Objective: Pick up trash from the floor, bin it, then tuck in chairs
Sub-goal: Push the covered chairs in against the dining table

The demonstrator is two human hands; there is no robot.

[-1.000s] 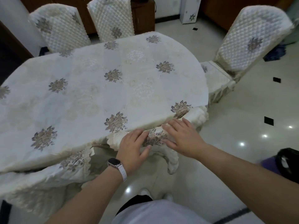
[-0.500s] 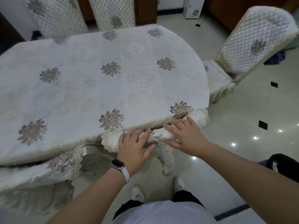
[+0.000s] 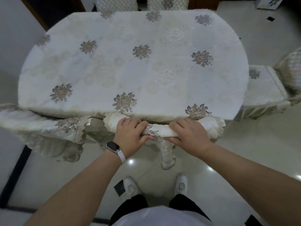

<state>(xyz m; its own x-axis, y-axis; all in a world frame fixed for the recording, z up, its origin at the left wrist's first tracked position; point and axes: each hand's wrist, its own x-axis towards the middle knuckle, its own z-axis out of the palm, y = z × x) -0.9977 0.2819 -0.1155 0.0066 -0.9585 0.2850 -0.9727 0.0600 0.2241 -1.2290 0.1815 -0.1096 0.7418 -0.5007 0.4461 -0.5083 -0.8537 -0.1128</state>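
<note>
Head view: nearest, at the bottom edge, white shirt and dark trousers, then two white shoes [image 3: 132,186] apart on the glossy pale floor [image 3: 228,154], a small black tile [image 3: 119,188] just beside the left one. Above these, two bare forearms reaching forward, with a watch [image 3: 113,146] on a white strap at the left wrist. Left hand [image 3: 130,136] and right hand [image 3: 189,136] side by side, apart, both gripping the cloth-covered top of the chair [image 3: 162,130]: fingers [image 3: 131,123] close together and curled over the top, thumbs tucked under on the near side. Chair back upright, touching or just short of the table's near edge, cannot tell which; seat hidden under the tabletop, one covered leg showing below the hands. Beyond, the oval table [image 3: 146,70] under a cream cloth with grey-brown flower motifs. At its near-left corner, left chair [image 3: 48,126], frilled cover blurred. At the right edge, right chair [image 3: 263,85], seat just beside the tabletop, back blurred. Along the far edge, far chairs [image 3: 166,3], two quilted backs side by side.
</note>
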